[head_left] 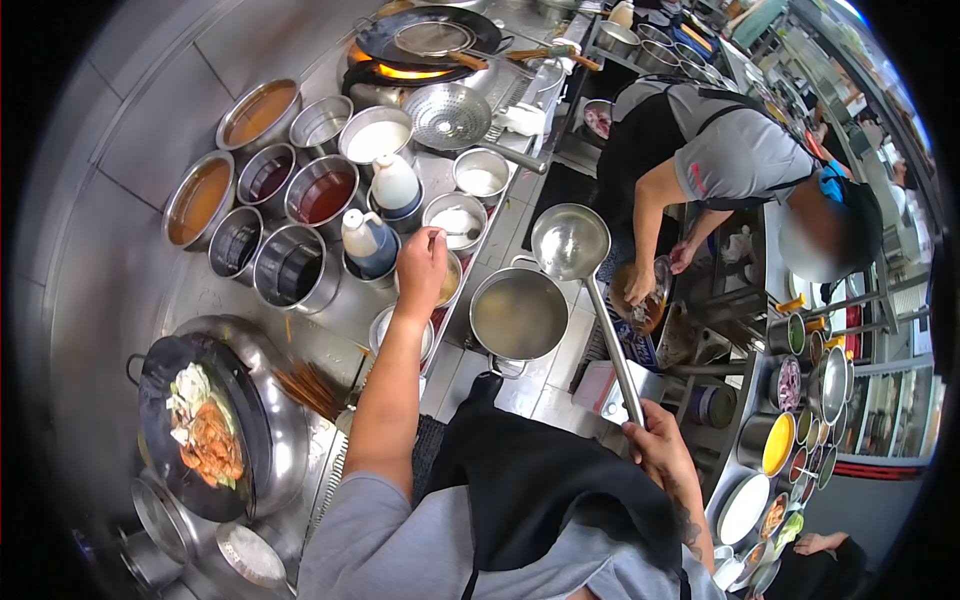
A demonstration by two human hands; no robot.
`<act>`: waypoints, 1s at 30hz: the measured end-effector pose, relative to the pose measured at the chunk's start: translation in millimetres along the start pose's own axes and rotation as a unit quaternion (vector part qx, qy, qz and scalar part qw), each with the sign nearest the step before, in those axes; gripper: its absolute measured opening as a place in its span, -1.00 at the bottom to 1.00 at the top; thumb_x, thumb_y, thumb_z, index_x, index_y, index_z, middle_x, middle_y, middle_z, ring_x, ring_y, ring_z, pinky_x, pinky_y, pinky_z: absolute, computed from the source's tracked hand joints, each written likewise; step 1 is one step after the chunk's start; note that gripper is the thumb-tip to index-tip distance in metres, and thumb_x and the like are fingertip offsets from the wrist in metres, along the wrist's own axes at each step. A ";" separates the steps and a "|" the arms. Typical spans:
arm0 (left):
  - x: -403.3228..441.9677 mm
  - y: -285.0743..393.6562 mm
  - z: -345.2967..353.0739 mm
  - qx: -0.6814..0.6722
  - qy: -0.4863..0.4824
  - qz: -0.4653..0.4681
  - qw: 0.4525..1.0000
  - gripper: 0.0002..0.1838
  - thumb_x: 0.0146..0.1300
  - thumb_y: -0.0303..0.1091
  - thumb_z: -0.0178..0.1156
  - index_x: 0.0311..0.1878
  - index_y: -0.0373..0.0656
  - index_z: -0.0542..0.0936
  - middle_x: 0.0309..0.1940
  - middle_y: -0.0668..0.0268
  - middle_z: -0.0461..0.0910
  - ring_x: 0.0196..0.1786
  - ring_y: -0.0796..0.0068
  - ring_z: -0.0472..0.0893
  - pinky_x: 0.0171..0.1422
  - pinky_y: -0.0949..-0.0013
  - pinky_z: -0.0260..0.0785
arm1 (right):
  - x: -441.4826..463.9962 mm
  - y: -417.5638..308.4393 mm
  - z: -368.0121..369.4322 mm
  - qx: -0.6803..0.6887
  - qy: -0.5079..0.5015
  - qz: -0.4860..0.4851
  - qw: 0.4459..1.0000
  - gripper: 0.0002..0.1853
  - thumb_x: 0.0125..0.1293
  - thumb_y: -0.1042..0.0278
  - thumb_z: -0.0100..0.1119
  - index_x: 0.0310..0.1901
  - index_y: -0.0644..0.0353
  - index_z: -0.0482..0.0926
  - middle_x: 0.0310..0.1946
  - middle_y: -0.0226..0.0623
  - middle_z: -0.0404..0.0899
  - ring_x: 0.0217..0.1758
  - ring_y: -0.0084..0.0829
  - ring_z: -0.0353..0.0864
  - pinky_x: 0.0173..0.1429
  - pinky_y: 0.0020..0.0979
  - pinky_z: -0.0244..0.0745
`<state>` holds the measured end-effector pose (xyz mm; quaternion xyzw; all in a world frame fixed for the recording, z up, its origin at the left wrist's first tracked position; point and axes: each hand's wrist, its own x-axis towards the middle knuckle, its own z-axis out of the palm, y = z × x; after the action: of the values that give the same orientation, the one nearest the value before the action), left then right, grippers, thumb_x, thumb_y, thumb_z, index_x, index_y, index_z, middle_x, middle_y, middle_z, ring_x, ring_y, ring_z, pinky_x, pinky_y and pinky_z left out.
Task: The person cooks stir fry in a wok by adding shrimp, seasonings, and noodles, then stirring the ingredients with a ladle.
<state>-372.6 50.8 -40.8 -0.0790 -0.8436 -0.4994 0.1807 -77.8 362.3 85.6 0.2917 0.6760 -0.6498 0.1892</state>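
My left hand reaches over the row of metal containers, fingers pinched on a small spoon. The spoon's tip is in a round metal container of white powder. In my right hand is the handle of a long steel ladle. Its bowl hangs beyond the rim of a pot of cloudy liquid and looks nearly empty. To the left, a black wok holds white pieces, orange-brown pieces and some greens.
Squeeze bottles and containers of dark and brown liquids crowd the counter. Flames burn under a far wok, near a perforated strainer. A co-worker bends over a bowl at right. Ingredient tubs line the right side.
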 end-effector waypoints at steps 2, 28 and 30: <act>2.5 -15.1 12.7 0.014 0.020 -0.007 1.000 -0.78 0.33 -0.33 0.12 -0.20 -0.32 0.61 -0.35 0.06 0.67 -0.26 0.13 0.67 -0.13 0.24 0.47 | -0.8 0.0 0.5 0.001 0.004 0.000 1.000 -0.66 0.27 0.60 0.11 0.09 0.38 0.46 -0.56 -0.50 0.39 -0.68 -0.70 0.30 -0.62 -0.58 0.18; 7.8 -26.8 22.3 0.023 0.011 -0.033 0.999 -0.79 0.32 -0.32 0.13 -0.16 -0.29 0.59 -0.32 0.11 0.66 -0.21 0.24 0.65 -0.08 0.27 0.44 | 27.4 -27.6 11.5 0.024 0.010 -0.013 1.000 -0.77 0.26 0.59 0.11 -0.04 0.33 0.47 -0.56 -0.46 0.42 -0.72 -0.67 0.30 -0.65 -0.59 0.18; 7.3 -34.7 22.9 -0.025 0.022 -0.090 0.995 -0.79 0.32 -0.33 0.14 -0.19 -0.31 0.59 -0.36 0.14 0.68 -0.28 0.32 0.67 -0.15 0.32 0.46 | 28.8 -30.0 12.2 0.039 0.003 -0.009 0.999 -0.76 0.25 0.59 0.10 -0.03 0.33 0.47 -0.55 -0.45 0.42 -0.72 -0.66 0.30 -0.65 -0.59 0.18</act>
<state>-395.4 53.5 -76.3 0.0039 -0.8303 -0.5362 0.1518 -120.4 354.9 89.4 0.2944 0.6533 -0.6765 0.1696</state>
